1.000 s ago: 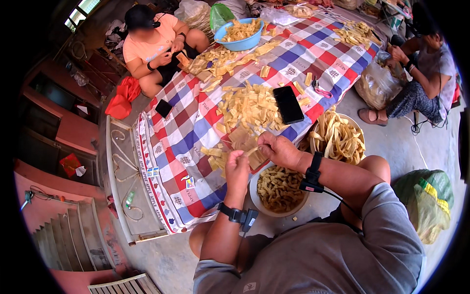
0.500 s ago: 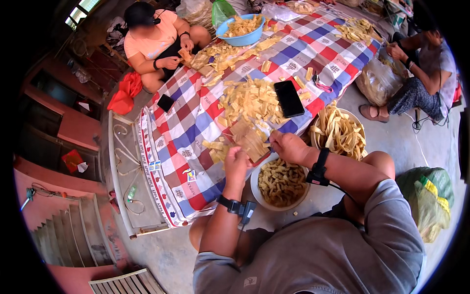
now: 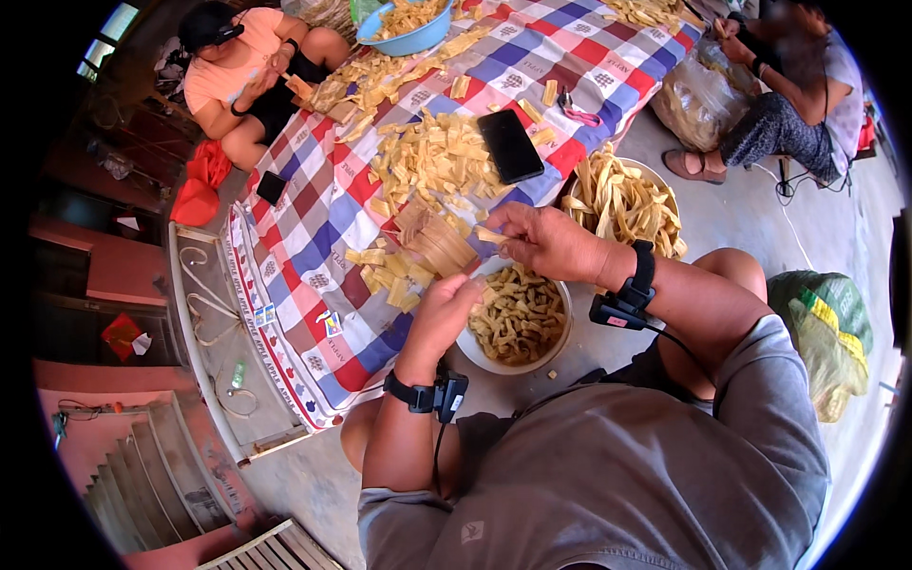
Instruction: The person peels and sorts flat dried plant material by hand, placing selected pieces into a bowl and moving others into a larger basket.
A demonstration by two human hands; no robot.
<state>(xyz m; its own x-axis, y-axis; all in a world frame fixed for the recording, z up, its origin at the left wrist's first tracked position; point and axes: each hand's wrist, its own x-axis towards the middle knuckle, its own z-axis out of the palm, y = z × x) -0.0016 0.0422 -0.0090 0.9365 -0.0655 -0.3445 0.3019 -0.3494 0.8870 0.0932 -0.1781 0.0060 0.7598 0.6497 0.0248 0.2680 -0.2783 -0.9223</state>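
Between thumb and fingers, my right hand pinches a short pale yellow strip. My left hand is closed over the rim of a white bowl; what its fingers hold, if anything, is hidden. Curled, twisted yellowish pieces fill that bowl. Just beyond my hands, a brown striped flat piece lies on the checked cloth. Loose pale strips are next to it, and a larger heap of short strips spreads farther back.
Right of my hands stands a basin of long strips. A black phone lies by the heap, with a smaller one at far left. Two people sit across, near a blue basin and a plastic bag. A green sack stands at right.
My whole view has shifted. Both hands have drawn back from the brown flat piece toward the white bowl. A pale strip now shows in my right hand's fingers.
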